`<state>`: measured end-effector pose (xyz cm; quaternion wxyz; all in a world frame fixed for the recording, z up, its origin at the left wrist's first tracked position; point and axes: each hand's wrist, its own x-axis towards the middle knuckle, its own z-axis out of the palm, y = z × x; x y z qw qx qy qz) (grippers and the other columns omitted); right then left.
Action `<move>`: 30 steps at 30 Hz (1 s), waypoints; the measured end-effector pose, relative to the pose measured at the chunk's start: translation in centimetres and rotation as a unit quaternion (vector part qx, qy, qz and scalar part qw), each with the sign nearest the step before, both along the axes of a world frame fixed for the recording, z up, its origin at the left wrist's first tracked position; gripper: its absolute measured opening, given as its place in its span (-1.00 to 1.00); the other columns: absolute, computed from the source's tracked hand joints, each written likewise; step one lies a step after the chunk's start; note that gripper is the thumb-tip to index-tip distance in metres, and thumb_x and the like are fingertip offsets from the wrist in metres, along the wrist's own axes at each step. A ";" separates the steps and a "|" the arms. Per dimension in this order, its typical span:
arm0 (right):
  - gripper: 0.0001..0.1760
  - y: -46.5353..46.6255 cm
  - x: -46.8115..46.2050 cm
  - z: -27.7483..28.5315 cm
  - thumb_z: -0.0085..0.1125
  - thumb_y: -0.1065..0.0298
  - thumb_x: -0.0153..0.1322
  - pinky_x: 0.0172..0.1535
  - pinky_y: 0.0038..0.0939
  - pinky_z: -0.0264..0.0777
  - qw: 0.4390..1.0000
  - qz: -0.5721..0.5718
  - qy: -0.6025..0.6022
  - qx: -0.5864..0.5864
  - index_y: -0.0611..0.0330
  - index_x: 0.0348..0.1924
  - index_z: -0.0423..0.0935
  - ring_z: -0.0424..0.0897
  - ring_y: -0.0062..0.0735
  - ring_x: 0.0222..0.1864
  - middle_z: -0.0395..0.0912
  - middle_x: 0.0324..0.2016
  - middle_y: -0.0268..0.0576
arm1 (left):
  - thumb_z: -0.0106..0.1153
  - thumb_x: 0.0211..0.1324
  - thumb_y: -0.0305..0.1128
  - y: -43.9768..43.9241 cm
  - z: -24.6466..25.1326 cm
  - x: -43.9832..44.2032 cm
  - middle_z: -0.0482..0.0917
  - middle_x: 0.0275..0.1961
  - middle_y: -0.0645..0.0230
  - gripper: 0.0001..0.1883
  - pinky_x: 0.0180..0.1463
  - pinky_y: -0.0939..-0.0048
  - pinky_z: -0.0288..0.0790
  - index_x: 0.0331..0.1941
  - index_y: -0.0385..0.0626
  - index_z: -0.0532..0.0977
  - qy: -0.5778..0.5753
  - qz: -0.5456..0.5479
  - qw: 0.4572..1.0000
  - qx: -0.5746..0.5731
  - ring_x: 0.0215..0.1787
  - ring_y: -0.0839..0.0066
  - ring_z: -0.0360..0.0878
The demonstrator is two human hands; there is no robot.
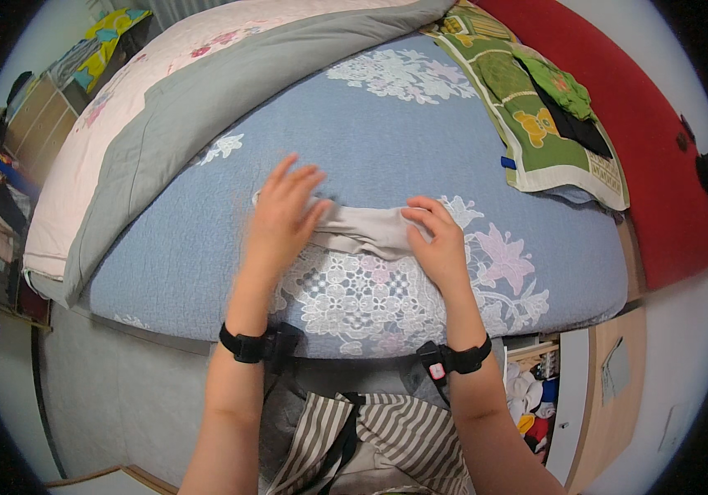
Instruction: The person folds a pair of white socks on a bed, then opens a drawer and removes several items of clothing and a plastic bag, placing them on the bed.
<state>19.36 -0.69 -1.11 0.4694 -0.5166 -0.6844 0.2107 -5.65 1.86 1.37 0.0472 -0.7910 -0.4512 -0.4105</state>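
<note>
A light grey folded cloth garment [363,229] lies in a narrow, creased strip on the blue quilted bedspread [329,142]. Over its left end is my left hand [283,216], slightly blurred, with the fingers spread; it hides part of that end. My right hand [440,238] rests at the other end, its fingertips and thumb apart and touching the fabric without a clear grip. Below the garment, the bedspread bears a white lace-like flower pattern [366,297].
A pink and grey quilt [168,117] is folded back along the left. To the right lie a green bear-patterned blanket [515,111], a green garment [558,80] and a black one [577,130]. An open drawer [530,396] of clothes stands below right, beside the bed.
</note>
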 end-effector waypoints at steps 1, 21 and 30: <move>-0.72 0.0 -0.1 0.0 0.12 0.50 0.27 0.05 -0.38 0.42 1.000 0.000 0.010 -0.015 0.21 -0.16 0.62 0.54 -0.26 0.02 0.52 0.02 -0.21 | 0.29 0.05 -0.29 0.0 -0.2 0.5 0.57 0.04 0.19 -0.59 0.29 0.06 0.26 0.00 -0.16 0.52 0.014 -0.017 1.000 -0.015 0.23 0.12 0.38; -0.33 -0.2 0.4 -0.7 0.12 0.09 0.38 0.33 -0.03 0.10 0.938 -0.145 -0.313 -0.028 0.35 0.24 0.31 0.17 0.18 0.34 0.29 0.22 0.24 | 0.40 -0.11 -0.28 -0.3 -0.7 0.6 0.58 -0.36 0.24 -0.70 -0.16 0.24 0.39 -0.32 -0.19 0.58 -0.012 -0.027 0.985 -0.168 -0.25 0.20 0.51; -0.39 -0.3 3.6 2.9 0.28 0.51 0.25 0.02 -0.37 0.46 0.930 0.081 0.308 -0.182 0.31 0.18 0.39 0.56 -0.34 -0.04 0.54 0.00 -0.09 | 0.25 -0.10 -0.42 -2.2 2.1 1.5 0.57 -0.42 0.11 -0.84 -0.22 0.15 0.40 -0.41 -0.22 0.54 0.060 -0.083 0.978 -0.181 -0.34 0.07 0.52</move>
